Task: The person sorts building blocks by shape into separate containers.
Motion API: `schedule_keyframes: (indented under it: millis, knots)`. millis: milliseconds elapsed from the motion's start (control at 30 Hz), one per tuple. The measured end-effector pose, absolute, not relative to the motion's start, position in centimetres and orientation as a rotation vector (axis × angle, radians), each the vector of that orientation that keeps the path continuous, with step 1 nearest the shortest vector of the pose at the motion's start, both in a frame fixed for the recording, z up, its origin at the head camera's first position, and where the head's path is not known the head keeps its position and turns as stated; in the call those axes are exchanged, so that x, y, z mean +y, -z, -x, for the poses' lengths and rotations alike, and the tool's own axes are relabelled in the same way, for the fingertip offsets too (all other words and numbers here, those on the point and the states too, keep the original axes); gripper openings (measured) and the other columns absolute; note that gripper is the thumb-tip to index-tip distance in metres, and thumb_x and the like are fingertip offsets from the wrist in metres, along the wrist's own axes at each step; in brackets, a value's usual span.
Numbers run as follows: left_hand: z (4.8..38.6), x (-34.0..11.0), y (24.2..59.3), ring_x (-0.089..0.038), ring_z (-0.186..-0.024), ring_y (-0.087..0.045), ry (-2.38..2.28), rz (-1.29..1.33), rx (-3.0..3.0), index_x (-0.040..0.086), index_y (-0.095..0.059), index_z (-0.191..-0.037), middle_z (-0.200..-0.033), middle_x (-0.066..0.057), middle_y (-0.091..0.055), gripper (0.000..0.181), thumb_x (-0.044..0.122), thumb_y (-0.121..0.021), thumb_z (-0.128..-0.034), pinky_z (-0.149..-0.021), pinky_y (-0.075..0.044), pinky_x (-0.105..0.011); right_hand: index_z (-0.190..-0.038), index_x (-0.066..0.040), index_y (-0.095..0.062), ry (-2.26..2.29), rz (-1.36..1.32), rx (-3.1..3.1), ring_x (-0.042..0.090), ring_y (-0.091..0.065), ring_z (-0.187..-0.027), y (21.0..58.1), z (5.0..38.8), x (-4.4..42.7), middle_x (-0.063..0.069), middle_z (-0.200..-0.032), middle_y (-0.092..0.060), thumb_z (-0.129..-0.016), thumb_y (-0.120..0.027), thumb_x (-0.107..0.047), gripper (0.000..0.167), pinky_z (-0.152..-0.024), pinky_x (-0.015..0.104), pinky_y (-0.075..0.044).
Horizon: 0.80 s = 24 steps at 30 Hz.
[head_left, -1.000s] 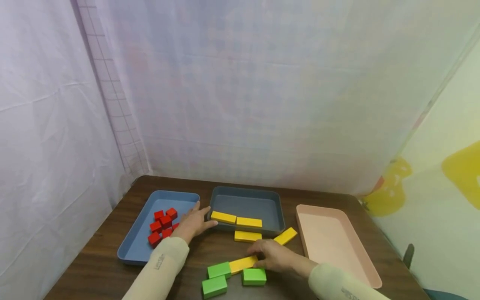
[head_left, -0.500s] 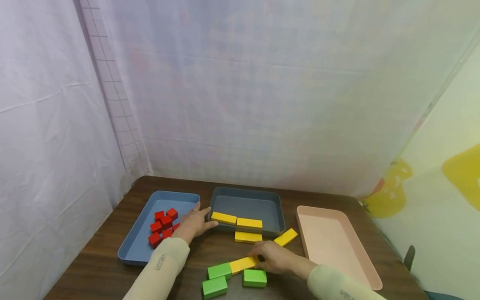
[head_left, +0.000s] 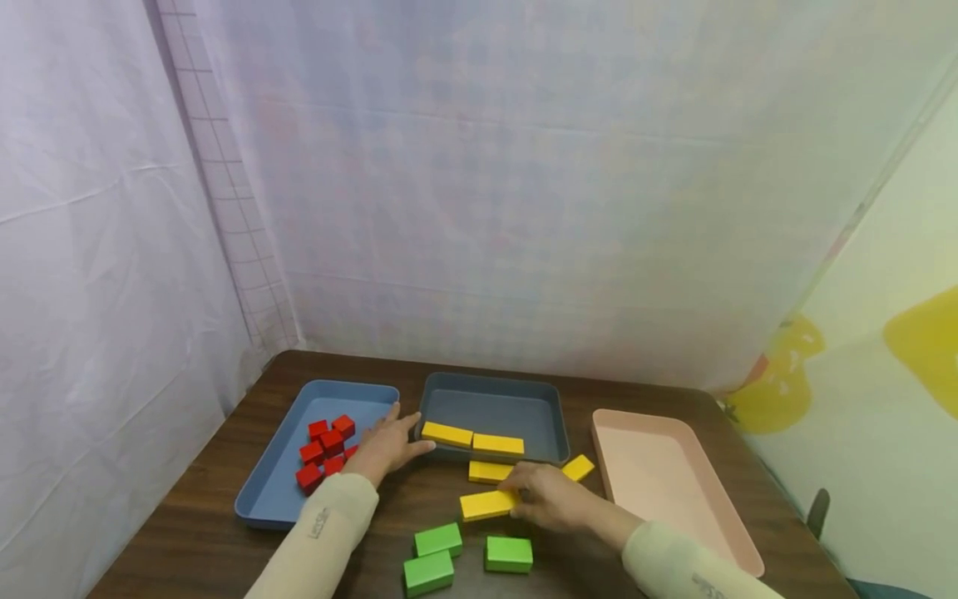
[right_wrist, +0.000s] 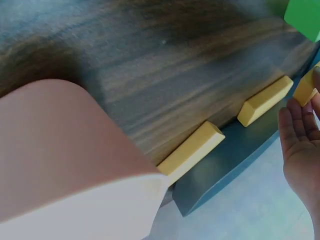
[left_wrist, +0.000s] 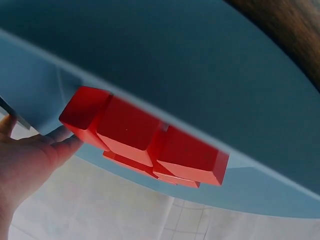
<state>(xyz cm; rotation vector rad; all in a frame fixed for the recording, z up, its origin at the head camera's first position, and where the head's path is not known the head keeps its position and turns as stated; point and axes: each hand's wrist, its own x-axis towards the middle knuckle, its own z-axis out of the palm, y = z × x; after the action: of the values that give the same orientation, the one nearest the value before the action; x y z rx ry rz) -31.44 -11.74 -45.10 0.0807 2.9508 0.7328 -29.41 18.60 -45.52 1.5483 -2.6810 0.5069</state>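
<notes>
My right hand (head_left: 552,497) pinches the right end of a long yellow block (head_left: 482,505), held a little above the table. In the right wrist view, thumb and fingers of the right hand (right_wrist: 303,150) close on that block (right_wrist: 303,92). Fingers spread, my left hand (head_left: 385,449) rests at the blue tray's right rim, beside the dark grey tray (head_left: 494,380). Several red cubes (head_left: 332,442) lie inside the blue tray (head_left: 262,499). Two yellow blocks (head_left: 498,445) stand in the grey tray's near side; another yellow block (head_left: 486,472) lies just before it.
Three green blocks (head_left: 509,554) lie near the table's front. One more yellow block (head_left: 579,467) lies slanted between the grey tray and the pink tray (head_left: 666,482) on the right. Behind the table (head_left: 202,507) hangs a pale curtain (head_left: 524,208).
My right hand has lifted the yellow block away from beside the green blocks and moved it slightly toward the grey tray. The left hand has stayed where it was.
</notes>
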Motion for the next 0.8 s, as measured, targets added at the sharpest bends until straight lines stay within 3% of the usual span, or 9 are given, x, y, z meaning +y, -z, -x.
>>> schedule_keyframes:
  millis: [300,667,800]
  knots:
    - [31.6,-11.7,45.3,-0.051,-0.141,-0.025,-0.734,-0.085,2.952,0.015,-0.041,-0.153,-0.162,-0.024,-0.014,0.07,0.049,-0.062,-0.0953,-0.112,-0.02,-0.066,-0.118,-0.001,-0.069,-0.457,-1.423,-2.665,0.024,-0.064,-0.105,44.4,30.3,18.6,0.008,-0.113,-0.069,-0.09,-0.074,-0.013,0.032,-0.091,0.041,-0.053]
    - [31.5,-12.0,45.4,-0.051,-0.141,-0.026,-0.744,-0.075,2.955,0.014,-0.042,-0.152,-0.162,-0.024,-0.014,0.071,0.05,-0.063,-0.0946,-0.112,-0.02,-0.066,-0.118,0.001,-0.07,-0.514,-1.043,-2.772,0.024,-0.063,-0.09,43.5,33.7,19.3,0.01,-0.106,-0.067,-0.089,-0.074,-0.011,0.032,-0.077,0.041,-0.053]
    - [31.5,-12.0,45.5,-0.051,-0.141,-0.026,-0.744,-0.077,2.955,0.014,-0.042,-0.152,-0.162,-0.024,-0.014,0.071,0.05,-0.063,-0.0943,-0.112,-0.02,-0.066,-0.117,0.0,-0.071,-0.506,-0.895,-2.808,0.024,-0.063,-0.09,43.6,35.0,19.7,0.012,-0.105,-0.068,-0.087,-0.074,-0.009,0.031,-0.077,0.042,-0.054]
